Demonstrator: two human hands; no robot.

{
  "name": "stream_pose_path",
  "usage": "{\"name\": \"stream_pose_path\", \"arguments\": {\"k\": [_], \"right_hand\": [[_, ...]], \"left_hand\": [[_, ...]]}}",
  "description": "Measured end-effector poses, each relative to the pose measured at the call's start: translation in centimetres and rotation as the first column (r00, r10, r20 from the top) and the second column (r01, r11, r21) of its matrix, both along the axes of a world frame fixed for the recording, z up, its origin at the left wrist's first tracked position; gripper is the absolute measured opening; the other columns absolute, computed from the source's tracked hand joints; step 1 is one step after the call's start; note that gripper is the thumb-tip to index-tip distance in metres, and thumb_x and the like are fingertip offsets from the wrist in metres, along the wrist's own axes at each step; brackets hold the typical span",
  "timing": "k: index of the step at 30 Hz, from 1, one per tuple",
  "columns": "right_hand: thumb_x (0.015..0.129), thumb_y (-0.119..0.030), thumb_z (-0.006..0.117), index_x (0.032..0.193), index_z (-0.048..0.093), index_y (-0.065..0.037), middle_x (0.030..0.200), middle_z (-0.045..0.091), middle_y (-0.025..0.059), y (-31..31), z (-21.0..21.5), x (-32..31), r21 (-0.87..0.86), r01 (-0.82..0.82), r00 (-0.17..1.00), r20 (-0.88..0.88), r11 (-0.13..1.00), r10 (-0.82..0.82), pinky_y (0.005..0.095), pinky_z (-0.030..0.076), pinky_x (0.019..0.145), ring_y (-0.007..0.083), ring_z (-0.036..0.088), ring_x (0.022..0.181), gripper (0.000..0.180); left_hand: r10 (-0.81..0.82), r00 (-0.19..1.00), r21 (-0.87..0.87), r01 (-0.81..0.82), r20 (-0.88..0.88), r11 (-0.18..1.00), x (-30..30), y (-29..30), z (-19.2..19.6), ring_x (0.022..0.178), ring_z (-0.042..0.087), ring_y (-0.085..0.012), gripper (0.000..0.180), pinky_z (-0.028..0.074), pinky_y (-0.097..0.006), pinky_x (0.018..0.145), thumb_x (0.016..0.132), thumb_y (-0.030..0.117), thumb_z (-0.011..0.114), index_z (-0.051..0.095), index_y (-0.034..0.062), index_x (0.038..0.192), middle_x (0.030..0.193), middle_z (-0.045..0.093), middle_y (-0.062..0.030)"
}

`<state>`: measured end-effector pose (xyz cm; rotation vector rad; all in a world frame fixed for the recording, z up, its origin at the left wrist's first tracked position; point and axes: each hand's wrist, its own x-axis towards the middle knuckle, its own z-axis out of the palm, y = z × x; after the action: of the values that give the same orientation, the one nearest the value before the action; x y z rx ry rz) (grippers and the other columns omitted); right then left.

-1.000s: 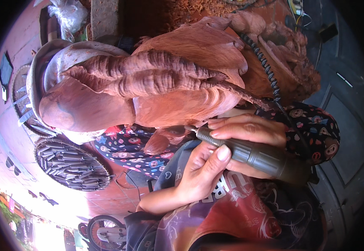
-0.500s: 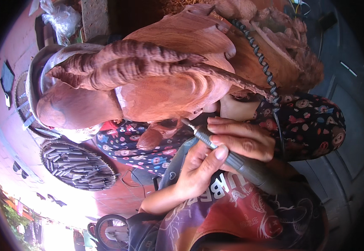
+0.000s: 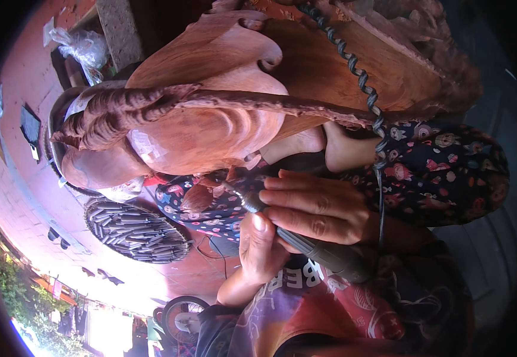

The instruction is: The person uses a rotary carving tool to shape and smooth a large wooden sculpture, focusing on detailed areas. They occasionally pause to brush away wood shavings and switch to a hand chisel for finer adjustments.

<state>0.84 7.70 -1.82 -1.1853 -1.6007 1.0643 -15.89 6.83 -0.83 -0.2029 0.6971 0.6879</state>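
Observation:
A large reddish-brown wood carving (image 3: 202,134) lies across the upper middle, with smooth folds and a long ridged strip. Below its edge a small carved wooden piece (image 3: 198,199) hangs over patterned cloth. Both hands are closed around a grey rotary carving handpiece (image 3: 294,238). My left hand (image 3: 261,250) grips near its front end, thumb pressed along it, other fingers mostly hidden. From above, my right hand (image 3: 321,208) wraps the body, its thumb hidden. The narrow bit (image 3: 230,186) points up-left beside the small carved piece; whether it touches I cannot tell.
A twisted black cable (image 3: 362,80) hangs in front of the carving on the right. Patterned trousers (image 3: 431,172) cover the legs, with bare feet (image 3: 306,140) beneath the carving. A round basket of dark short sticks (image 3: 136,232) stands left on the tiled floor. A wheel (image 3: 181,318) shows below.
The view has shifted, and the carving sits further left in it. Both hands and the handpiece have moved left, bringing the bit nearer the small carved piece. The grip stays alike.

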Motion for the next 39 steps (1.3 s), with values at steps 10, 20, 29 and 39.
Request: {"name": "stream_pose_path", "arguments": {"k": [10, 20, 29, 39], "right_hand": [[0.087, -0.009, 0.069, 0.117, 0.067, 0.001, 0.123, 0.064, 0.0206, -0.3, -1.1, 0.2, -0.009, 0.028, 0.999, -0.029, 1.000, -0.028, 0.0479, 0.052, 0.100, 0.0336, 0.063, 0.116, 0.032], [0.083, -0.012, 0.075, 0.119, 0.064, 0.002, 0.124, 0.064, 0.0215, -0.6, -1.8, 0.3, -0.014, 0.049, 0.999, -0.002, 0.999, -0.049, 0.0471, 0.052, 0.099, 0.0344, 0.063, 0.116, 0.040], [0.081, -0.010, 0.077, 0.117, 0.065, 0.002, 0.123, 0.064, 0.0212, -0.2, -1.1, 1.0, -0.055, 0.018, 1.000, -0.014, 0.998, -0.018, 0.0473, 0.052, 0.099, 0.0353, 0.063, 0.115, 0.039], [0.082, -0.008, 0.076, 0.117, 0.065, 0.003, 0.122, 0.064, 0.0212, 0.0, -0.7, 1.2, -0.076, -0.008, 1.000, -0.009, 0.997, 0.007, 0.0471, 0.053, 0.098, 0.0358, 0.063, 0.115, 0.039]], "left_hand": [[-0.009, 0.996, 0.260, 0.031, -0.089, 0.965, 1.0, 0.8, -0.1, 0.133, 0.044, -0.0191, 0.051, 0.028, -0.037, 0.116, 0.103, 0.036, 0.045, 0.045, -0.0002, 0.139, 0.141, 0.049, -0.0099], [-0.057, 0.993, 0.161, 0.073, -0.105, 0.984, 0.7, -0.2, -1.4, 0.133, 0.044, -0.0181, 0.054, 0.028, -0.036, 0.115, 0.102, 0.040, 0.045, 0.045, 0.0016, 0.140, 0.141, 0.049, -0.0075], [-0.035, 0.988, 0.099, 0.050, -0.154, 0.994, 1.5, 0.2, -0.9, 0.130, 0.045, -0.0159, 0.054, 0.027, -0.033, 0.115, 0.100, 0.041, 0.049, 0.048, 0.0035, 0.139, 0.138, 0.051, -0.0053], [-0.040, 0.991, 0.075, 0.049, -0.127, 0.996, 1.4, 0.4, -0.5, 0.130, 0.045, -0.0155, 0.054, 0.029, -0.033, 0.114, 0.100, 0.040, 0.050, 0.048, 0.0030, 0.139, 0.139, 0.051, -0.0060]]}}
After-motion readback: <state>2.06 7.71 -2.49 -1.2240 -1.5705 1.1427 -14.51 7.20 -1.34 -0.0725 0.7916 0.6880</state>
